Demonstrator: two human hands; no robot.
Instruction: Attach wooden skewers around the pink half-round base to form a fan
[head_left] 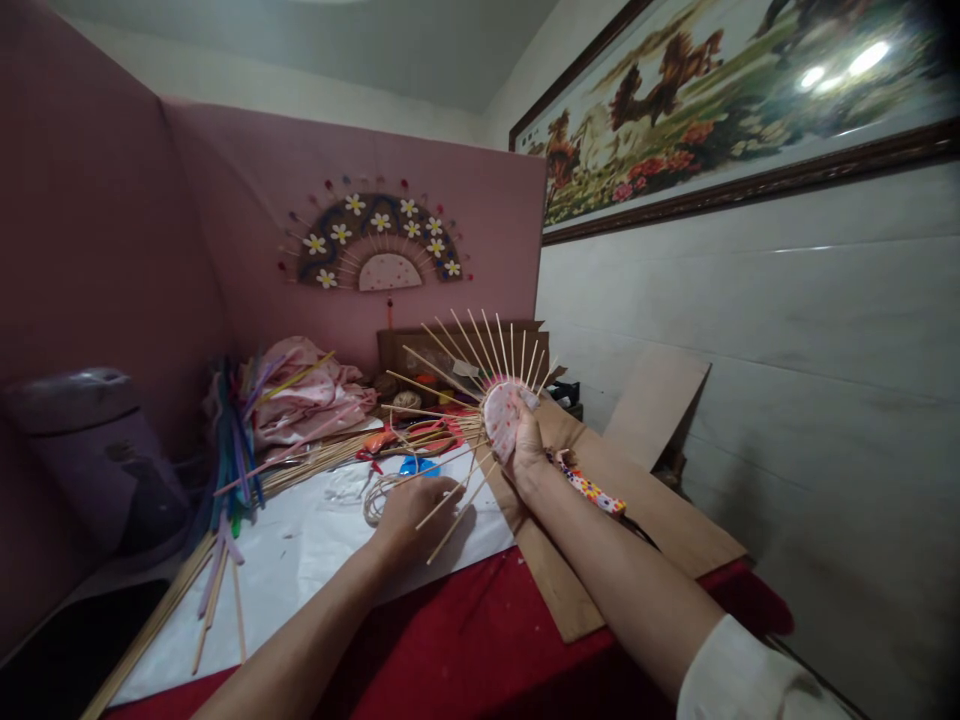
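Observation:
My right hand [527, 445] grips a half-round pad [501, 420] of pale pink spotted cloth, thumb laid over its face. Thin wooden sticks [454, 350] fan out from the pad's curved edge, and strands of twine run among them at the left. Below and left of the pad, my left hand [421, 512] is closed beside the lowest sticks, with a loose coil of twine [377, 498] coming out from under it. Its fingertips are mostly hidden behind the hand. A blue object [418, 466] lies just behind it.
Orange-handled scissors [379, 440], bundled sticks [315, 462], coloured strips [236, 440] and pink cloth [307, 390] lie at left. A cardboard sheet [637, 500] and a beaded strip [592, 490] lie right. A finished flowered fan [382, 240] hangs on the pink partition.

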